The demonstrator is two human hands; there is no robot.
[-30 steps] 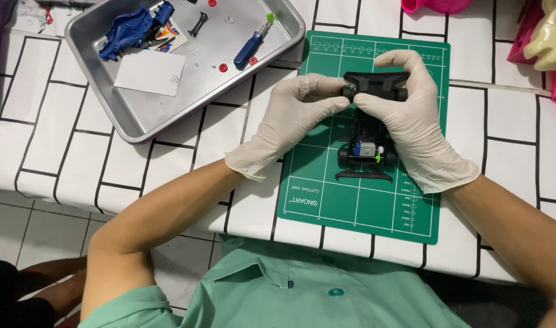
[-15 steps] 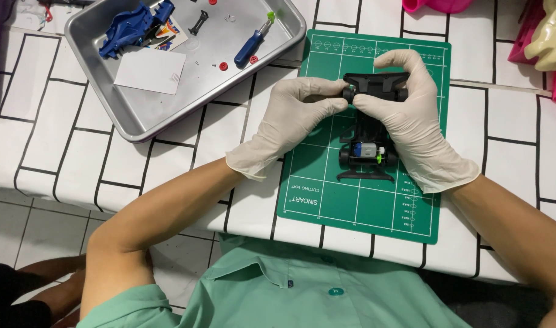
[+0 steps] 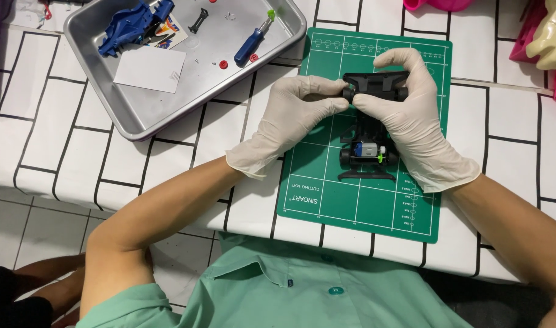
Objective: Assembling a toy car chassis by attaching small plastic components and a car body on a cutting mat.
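We hold the small black plastic toy car chassis (image 3: 370,124) over the green cutting mat (image 3: 363,194).
Our white-gloved left hand (image 3: 293,121) and right hand (image 3: 411,121) arch inward, fingers pinched tight on its front end.

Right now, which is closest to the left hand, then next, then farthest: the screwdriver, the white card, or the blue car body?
From the left hand:
1. Screwdriver, tray's right side.
2. White card, tray's middle.
3. Blue car body, tray's far-left corner.
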